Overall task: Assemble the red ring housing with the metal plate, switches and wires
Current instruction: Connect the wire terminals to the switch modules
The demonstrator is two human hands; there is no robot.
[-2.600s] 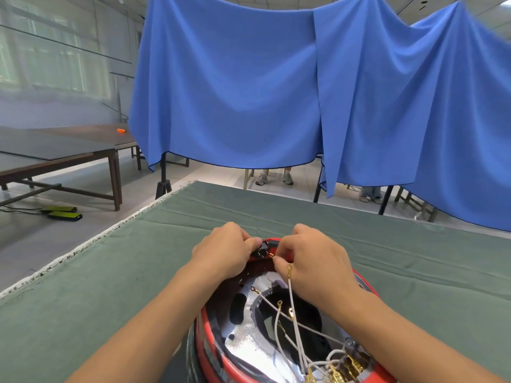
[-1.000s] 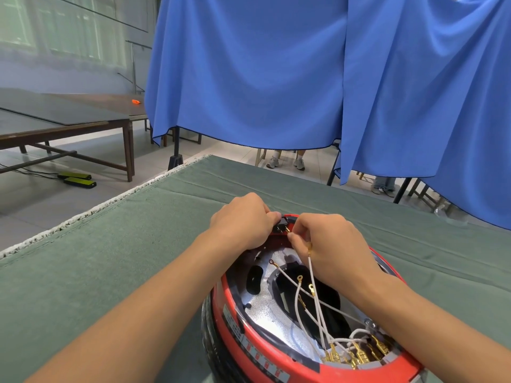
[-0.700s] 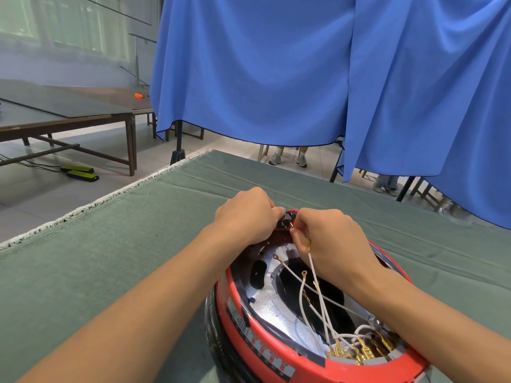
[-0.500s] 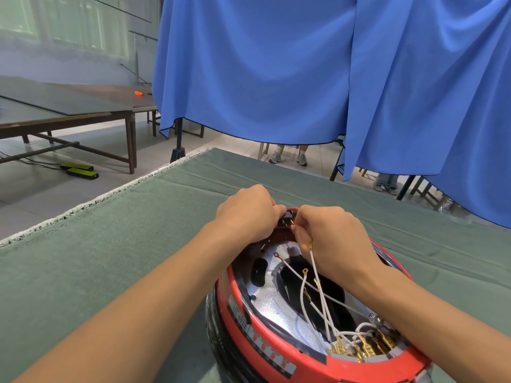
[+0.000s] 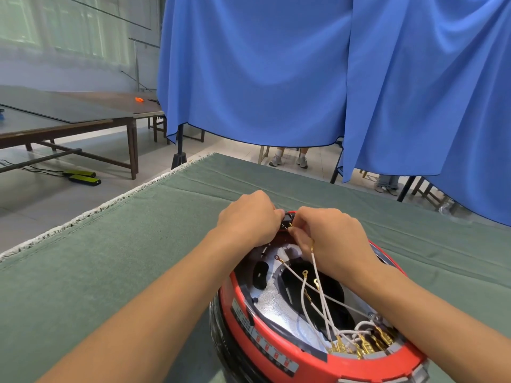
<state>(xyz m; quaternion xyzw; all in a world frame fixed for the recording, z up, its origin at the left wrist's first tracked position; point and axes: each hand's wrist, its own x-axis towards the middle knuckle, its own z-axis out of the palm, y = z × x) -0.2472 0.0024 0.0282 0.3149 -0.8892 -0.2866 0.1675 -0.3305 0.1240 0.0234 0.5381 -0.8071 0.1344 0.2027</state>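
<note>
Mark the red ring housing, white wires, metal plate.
red ring housing [image 5: 272, 333]: head view, near outer rim.
white wires [image 5: 318, 283]: head view, mid-run of one strand.
metal plate [image 5: 272, 301]: head view, bare textured face.

The curled fingertips of the left hand [image 5: 249, 217] and right hand [image 5: 329, 236] are hidden behind their own knuckles, so what each grips at the small black switch [image 5: 287, 219] cannot be told. The round red plastic ring housing [image 5: 276, 338] is cut off by the bottom edge. Print on its white label strip [image 5: 265, 346] is too small to read.
</note>
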